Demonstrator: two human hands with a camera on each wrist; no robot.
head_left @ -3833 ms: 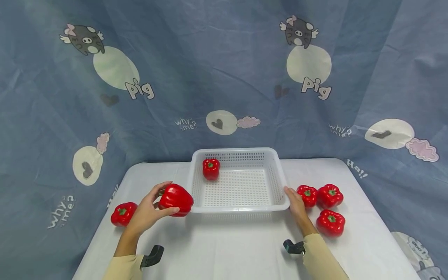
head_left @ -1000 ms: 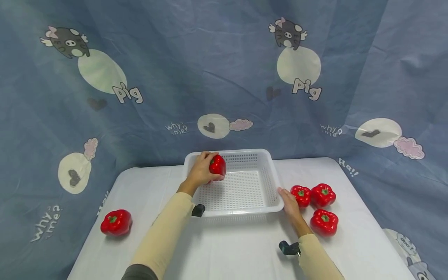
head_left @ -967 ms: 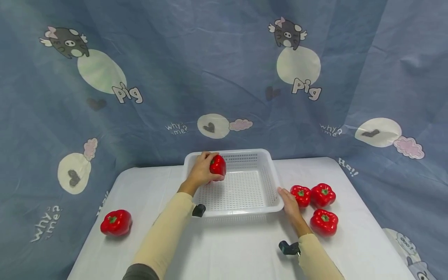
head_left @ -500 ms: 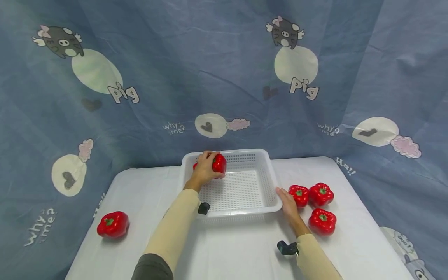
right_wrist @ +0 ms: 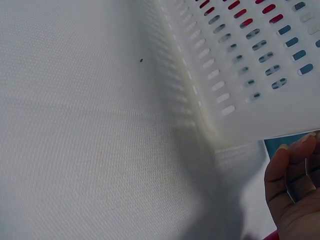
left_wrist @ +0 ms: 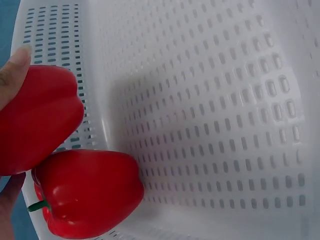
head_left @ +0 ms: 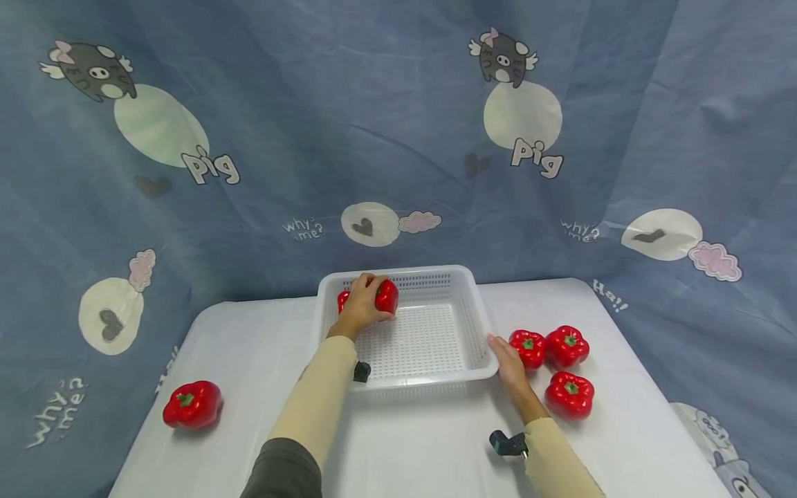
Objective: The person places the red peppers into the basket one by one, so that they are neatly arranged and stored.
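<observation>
My left hand [head_left: 361, 304] is over the left part of a white plastic basket [head_left: 423, 379], gripping a red bell pepper [head_left: 387, 296] between thumb and fingers. In the left wrist view this gripped bell pepper [left_wrist: 40, 117] is against or just above a second bell pepper [left_wrist: 90, 195], which lies in the basket with its green stem showing. Most of that second pepper is hidden by my hand in the head view. My right hand [head_left: 509, 360] holds the basket's right rim near its front corner; in the right wrist view its curled fingers [right_wrist: 278, 167] are at the rim.
Right of the basket several more bell peppers [head_left: 569, 395] stand close together on the white tabletop [head_left: 423, 443], beside my right forearm. One lone bell pepper [head_left: 193, 404] lies at the table's left side. A blue printed cloth [head_left: 299, 138] hangs behind the table.
Since the oldest frame, my left hand has carried its bell pepper from left of the basket into it, beside the other pepper. Lately it has shifted only slightly. My right hand stays at the rim.
</observation>
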